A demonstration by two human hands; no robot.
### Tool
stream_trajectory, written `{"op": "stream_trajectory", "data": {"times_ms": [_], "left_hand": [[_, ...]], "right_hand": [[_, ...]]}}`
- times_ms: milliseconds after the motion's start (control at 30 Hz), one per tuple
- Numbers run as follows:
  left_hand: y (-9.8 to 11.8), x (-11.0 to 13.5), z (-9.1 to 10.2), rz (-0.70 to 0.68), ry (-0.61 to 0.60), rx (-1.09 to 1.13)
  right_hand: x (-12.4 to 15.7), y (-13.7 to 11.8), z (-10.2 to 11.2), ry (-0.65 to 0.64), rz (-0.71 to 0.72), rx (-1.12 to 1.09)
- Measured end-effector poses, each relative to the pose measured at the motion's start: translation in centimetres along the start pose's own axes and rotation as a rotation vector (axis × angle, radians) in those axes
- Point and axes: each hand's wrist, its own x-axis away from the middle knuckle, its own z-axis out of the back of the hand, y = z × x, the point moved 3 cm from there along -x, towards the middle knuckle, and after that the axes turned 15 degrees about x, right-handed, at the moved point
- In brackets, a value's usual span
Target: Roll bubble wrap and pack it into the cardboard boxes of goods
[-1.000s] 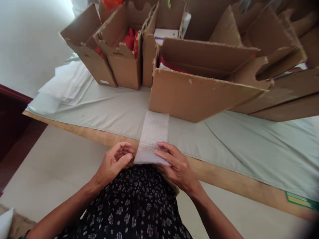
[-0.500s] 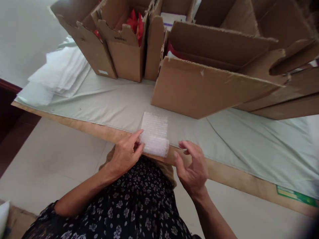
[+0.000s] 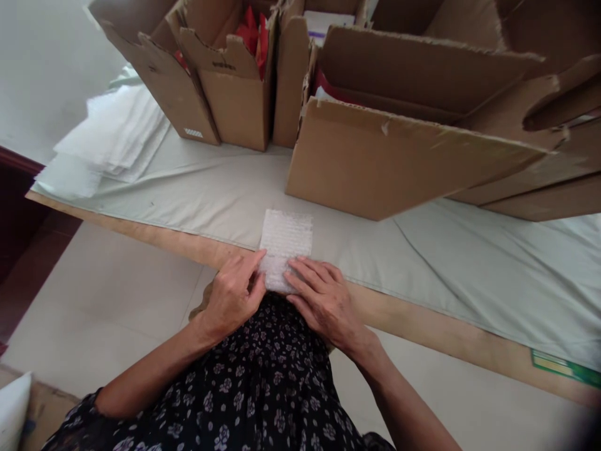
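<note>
A small piece of white, semi-clear bubble wrap point(image 3: 286, 233) lies at the table's front edge, its near part folded over into a thicker flap. My left hand point(image 3: 237, 291) is at its left side, index finger and thumb closed on the edge of the flap. Across the right side of the flap lies my right hand point(image 3: 323, 297), palm down, with its fingers stretched out and pressing on top. Whether anything is inside the fold cannot be made out.
Tall open cardboard boxes point(image 3: 417, 160) stand along the back of the cloth-covered table point(image 3: 225, 188); red packets point(image 3: 253, 37) show in one. At the left lies a stack of white wrap sheets point(image 3: 117, 134). A green strip point(image 3: 566, 366) is on the front edge at right.
My right hand has moved left and down onto the flap, from hovering beside it. My left hand stays at the left edge. The wrap has shifted slightly left.
</note>
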Motion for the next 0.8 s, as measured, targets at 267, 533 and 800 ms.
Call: {"op": "stream_trajectory", "data": {"times_ms": [267,533,800], "left_hand": [[1.1,1.2,1.0,-0.229,-0.131,0.074],[-0.7,-1.9,-0.6,-0.020,-0.120,0.101],[-0.3,-1.7,0.3,-0.148,-0.068,0.100]], "right_hand": [[-0.7,-0.1,0.6,0.038,-0.052,-0.088],[-0.7,0.2,1.7,0.205,-0.233,0.057],[-1.7,0.6,0.6,0.000,-0.092,-0.044]]}}
